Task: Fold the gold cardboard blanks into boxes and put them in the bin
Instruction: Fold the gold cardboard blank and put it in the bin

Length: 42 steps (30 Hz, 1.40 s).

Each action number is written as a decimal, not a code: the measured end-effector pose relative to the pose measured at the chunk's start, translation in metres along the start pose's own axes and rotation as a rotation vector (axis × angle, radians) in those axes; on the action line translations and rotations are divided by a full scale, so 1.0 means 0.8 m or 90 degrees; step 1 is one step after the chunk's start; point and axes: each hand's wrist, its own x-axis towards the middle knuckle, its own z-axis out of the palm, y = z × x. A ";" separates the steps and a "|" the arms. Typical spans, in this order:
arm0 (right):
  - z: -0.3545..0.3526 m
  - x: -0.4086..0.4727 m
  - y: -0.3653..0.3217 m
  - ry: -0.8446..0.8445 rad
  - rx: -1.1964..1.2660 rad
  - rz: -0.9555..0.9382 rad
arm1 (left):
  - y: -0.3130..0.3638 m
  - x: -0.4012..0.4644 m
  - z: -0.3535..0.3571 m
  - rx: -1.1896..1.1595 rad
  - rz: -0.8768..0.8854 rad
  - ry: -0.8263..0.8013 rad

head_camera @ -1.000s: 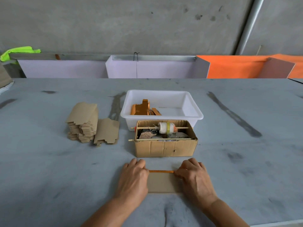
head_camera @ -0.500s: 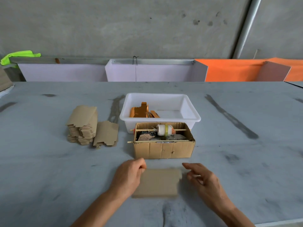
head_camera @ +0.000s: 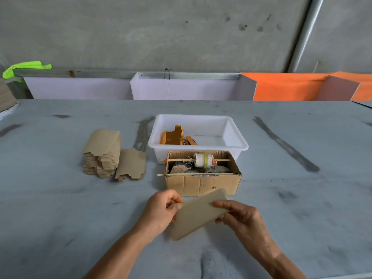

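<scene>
Blank: a flat cardboard blank (head_camera: 198, 215) is held tilted above the counter (head_camera: 60, 208), just in front of the brown box (head_camera: 202, 178).
Left hand: the left hand (head_camera: 161, 210) pinches the left end of the blank, with the fingers curled round its edge.
Right hand: the right hand (head_camera: 239, 216) grasps the right end, with the thumb on top.
Bin: the white bin (head_camera: 233, 135) stands behind the brown box, and some orange-gold pieces (head_camera: 175, 136) are seen inside it.
Stack: the other blanks (head_camera: 102, 154) are piled at the left, well apart from the hands.
Risk of slip: the blank is held only at its ends, so it may be dropped if one grip is loosened during folding.
Risk of bad crease: a bend made away from the score lines may probably spoil the box.
Risk at the bin: the brown box is in the way, and it may be knocked when the bin is reached.
</scene>
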 end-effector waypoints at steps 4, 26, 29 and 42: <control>0.003 0.007 -0.010 0.072 0.100 0.063 | 0.021 -0.007 -0.006 -0.250 -0.054 0.014; 0.014 0.025 -0.059 0.087 0.102 0.265 | 0.048 -0.011 -0.007 -0.401 -0.149 0.051; 0.015 0.030 -0.060 0.085 0.114 0.280 | 0.046 -0.011 -0.007 -0.389 -0.156 0.038; 0.019 0.036 -0.055 0.108 0.126 0.303 | 0.041 -0.006 -0.002 -0.392 -0.170 0.083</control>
